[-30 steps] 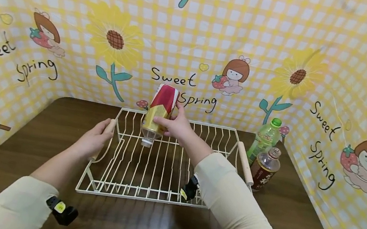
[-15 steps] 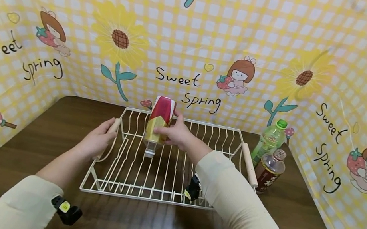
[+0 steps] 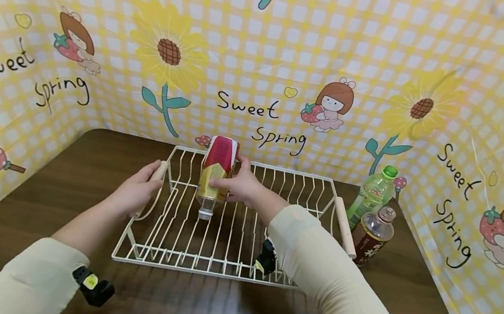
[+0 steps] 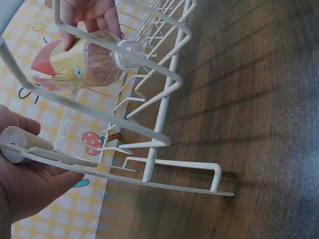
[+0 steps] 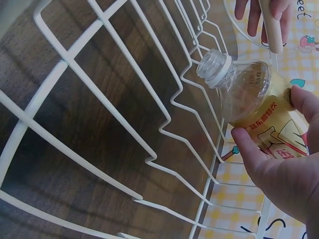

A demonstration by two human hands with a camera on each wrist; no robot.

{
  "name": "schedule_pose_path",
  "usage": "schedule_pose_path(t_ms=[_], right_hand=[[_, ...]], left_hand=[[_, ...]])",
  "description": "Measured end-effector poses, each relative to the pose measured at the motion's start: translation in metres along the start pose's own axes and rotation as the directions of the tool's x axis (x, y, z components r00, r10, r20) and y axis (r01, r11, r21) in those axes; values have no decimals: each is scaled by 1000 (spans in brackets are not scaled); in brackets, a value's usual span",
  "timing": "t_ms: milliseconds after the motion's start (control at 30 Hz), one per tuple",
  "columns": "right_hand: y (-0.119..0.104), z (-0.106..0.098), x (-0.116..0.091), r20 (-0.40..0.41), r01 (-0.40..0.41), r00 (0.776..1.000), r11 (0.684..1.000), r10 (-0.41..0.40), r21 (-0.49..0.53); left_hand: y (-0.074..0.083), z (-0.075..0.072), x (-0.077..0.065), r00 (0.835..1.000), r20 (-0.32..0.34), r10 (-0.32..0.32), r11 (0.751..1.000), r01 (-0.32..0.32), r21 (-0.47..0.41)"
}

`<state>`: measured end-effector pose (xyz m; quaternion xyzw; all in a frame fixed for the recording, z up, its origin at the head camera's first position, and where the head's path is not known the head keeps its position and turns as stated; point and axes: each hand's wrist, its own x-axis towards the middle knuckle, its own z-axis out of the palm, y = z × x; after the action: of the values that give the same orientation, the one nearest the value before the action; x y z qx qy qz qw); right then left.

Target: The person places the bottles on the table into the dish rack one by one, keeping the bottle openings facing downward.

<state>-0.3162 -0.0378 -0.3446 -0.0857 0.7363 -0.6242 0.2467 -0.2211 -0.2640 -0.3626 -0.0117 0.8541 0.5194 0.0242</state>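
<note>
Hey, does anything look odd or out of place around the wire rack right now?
Yes: the red and yellow bottle is upside down, uncapped neck pointing into the wire rack. The right hand holds it; the left hand grips the rack's left handle. Nothing looks spilled.

Empty red-yellow bottle (image 3: 216, 175) (uncapped), inverted, over rack (image 3: 236, 249)
</note>
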Motion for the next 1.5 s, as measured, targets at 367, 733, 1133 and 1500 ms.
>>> schedule_pose_path(t_ms=[367, 733, 1133, 1500], right_hand=[[3, -5, -1, -9, 0, 1000, 999, -1, -40], [5, -11, 1, -26, 75, 996, 979, -81, -189], [4, -14, -3, -34, 82, 995, 961, -94, -266], [-18, -41, -21, -92, 110, 984, 923, -154, -369]], left_hand=[[1, 2, 3, 1000, 2, -6, 1000, 6, 2], [0, 4, 5, 1000, 10, -1, 1000, 1, -1], [-2, 6, 7, 1000, 12, -7, 1000, 6, 20], [-4, -1, 4, 1000, 11, -13, 999, 12, 42]])
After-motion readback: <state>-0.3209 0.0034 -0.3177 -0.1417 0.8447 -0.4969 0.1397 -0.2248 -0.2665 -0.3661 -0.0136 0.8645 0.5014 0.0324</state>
